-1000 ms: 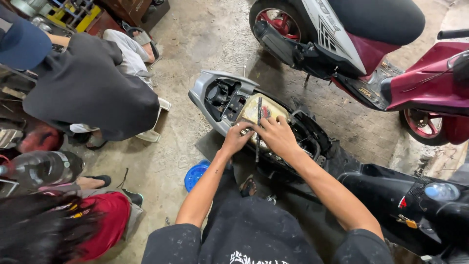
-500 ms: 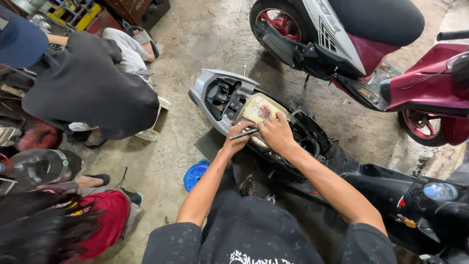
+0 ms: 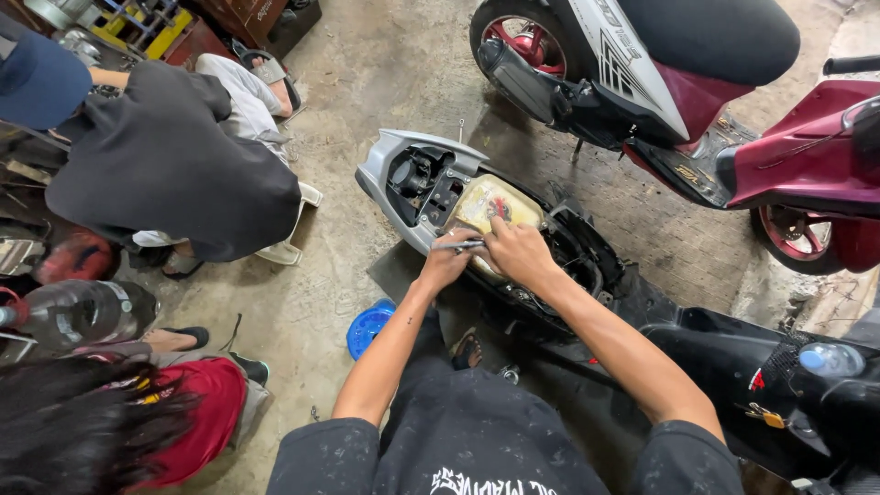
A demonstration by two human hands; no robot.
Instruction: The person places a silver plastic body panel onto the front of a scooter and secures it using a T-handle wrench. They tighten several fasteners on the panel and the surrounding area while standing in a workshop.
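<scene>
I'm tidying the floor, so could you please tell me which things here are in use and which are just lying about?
In use:
- left hand holding a metal tool
- right hand on the yellowish fuel tank
- opened scooter

Lying about:
- blue lid
- plastic bottle
- red scooter

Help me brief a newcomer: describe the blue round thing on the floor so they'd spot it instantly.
Start at the stripped grey scooter lying open in the middle of the concrete floor. Just below its tail, beside the person's left forearm, lies a blue round lid-like dish. It is the only bright blue thing on the bare floor.
</scene>
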